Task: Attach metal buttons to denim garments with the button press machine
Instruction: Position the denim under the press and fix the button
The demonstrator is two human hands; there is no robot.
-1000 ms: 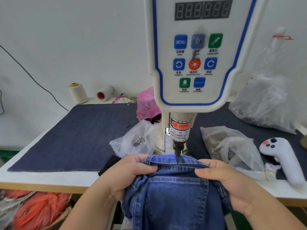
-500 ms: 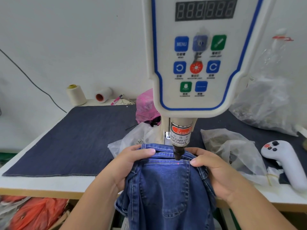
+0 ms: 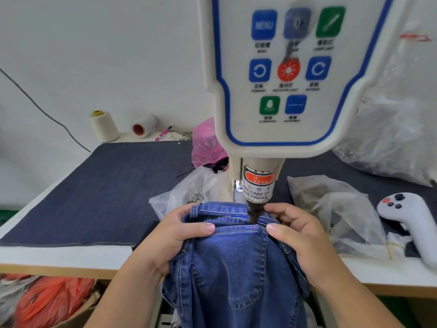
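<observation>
Both hands, left point(image 3: 179, 233) and right point(image 3: 300, 235), pinch blue denim jeans point(image 3: 236, 268) flanking the dark metal press punch point(image 3: 254, 213); advice: fabric taut, fingers clear of punch.

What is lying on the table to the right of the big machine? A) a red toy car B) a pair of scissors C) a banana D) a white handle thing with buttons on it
D: a white controller with red and dark buttons lies on the table, right of the button press machine.
</observation>
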